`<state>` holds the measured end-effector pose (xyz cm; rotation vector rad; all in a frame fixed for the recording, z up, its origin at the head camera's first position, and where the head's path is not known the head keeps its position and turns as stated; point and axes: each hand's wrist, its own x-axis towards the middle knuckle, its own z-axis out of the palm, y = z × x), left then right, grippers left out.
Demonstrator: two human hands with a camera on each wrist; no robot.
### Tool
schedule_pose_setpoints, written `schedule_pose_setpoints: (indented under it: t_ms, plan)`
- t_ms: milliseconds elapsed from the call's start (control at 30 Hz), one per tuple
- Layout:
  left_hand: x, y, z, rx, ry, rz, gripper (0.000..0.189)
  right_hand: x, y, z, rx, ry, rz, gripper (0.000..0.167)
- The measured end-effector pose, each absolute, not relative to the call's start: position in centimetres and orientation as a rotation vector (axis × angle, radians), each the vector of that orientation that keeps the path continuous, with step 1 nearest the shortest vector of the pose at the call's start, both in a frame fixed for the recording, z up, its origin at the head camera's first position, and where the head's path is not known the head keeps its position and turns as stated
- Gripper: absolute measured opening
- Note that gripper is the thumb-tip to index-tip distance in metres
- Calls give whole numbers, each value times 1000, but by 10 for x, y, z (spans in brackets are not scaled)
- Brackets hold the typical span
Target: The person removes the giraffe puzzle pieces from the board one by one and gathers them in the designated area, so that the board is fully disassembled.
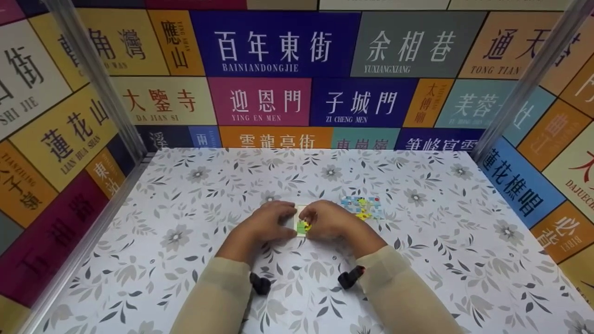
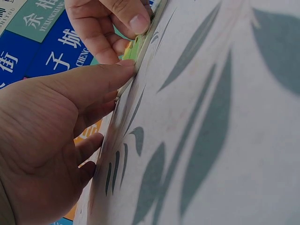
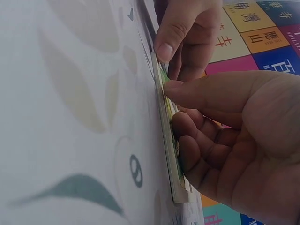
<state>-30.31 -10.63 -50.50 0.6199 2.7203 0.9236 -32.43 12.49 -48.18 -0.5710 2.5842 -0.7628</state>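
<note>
A small pale-edged board (image 1: pixel 300 235) with a green and yellow picture lies flat on the table between both hands. Along its left side rests the left hand (image 1: pixel 271 221), thumb tip touching the near edge and fingers reaching past it, extended and slightly bent. Over the board's right side, the right hand (image 1: pixel 328 220) curls its fingers, pinching a small green and yellow jigsaw piece (image 2: pixel 133 49), mostly hidden by the fingertips. In the right wrist view the board (image 3: pixel 167 136) appears edge-on, with the right thumb above its surface.
Right of the right hand lies a blue and yellow group of jigsaw pieces (image 1: pixel 369 207) with a giraffe picture, partly behind the wrist. A floral cloth (image 1: pixel 185 287) covers the table. Panels with printed signs (image 1: pixel 274 44) enclose its back and sides.
</note>
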Motion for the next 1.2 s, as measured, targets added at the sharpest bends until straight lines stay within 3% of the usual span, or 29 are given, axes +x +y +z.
schedule_pose_setpoints:
  t_ms: [267, 533, 933, 1200]
  plan:
    - [-304, -106, -504, 660, 2724, 907, 65, -323, 131, -479, -568, 2546, -854, 44]
    - [-306, -105, -506, 659, 2723, 898, 66, -325, 158, -465, -730, 2416, -981, 49]
    - [-305, -107, -507, 533, 2696, 920, 67, -338, 227, -472, -565, 2463, -974, 50]
    - [-305, -105, -506, 541, 2688, 933, 67, -341, 249, -478, -533, 2440, -910, 46]
